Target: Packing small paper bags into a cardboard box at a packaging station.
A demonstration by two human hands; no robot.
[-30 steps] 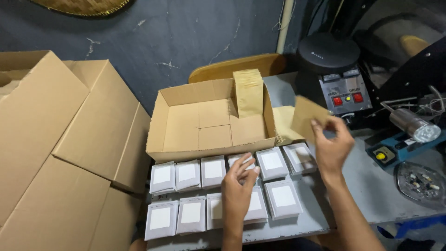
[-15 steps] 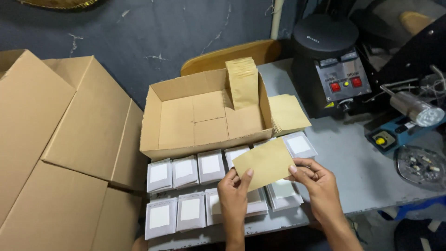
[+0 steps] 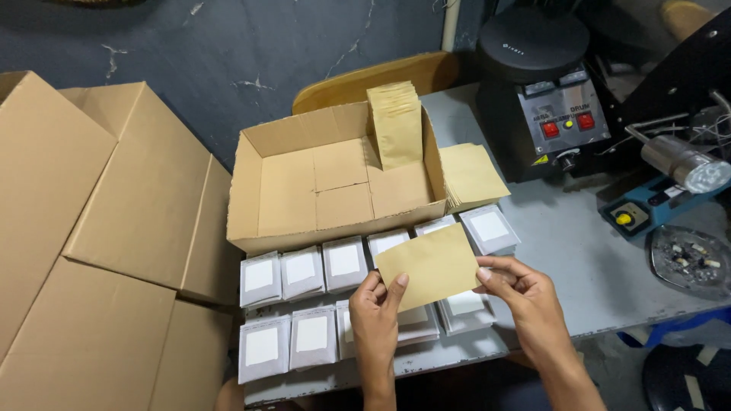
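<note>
Flat kraft-paper pouch (image 3: 430,264): a plain tan rectangle, unprinted and unfilled, with crisp edges and no visible creases. It is being held just above the counter (image 3: 586,251), tilting so that its right end is rising slightly. The left hand (image 3: 378,304) is pinching its lower left corner; the right hand (image 3: 518,285) is gripping its right edge. It is hanging over rows of white-labelled sachets (image 3: 344,262).

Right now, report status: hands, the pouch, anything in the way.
Left hand and right hand both grip the flat kraft pouch. Pouch held above rows of white-labelled packets. Open cardboard box behind; nothing blocking.
</note>
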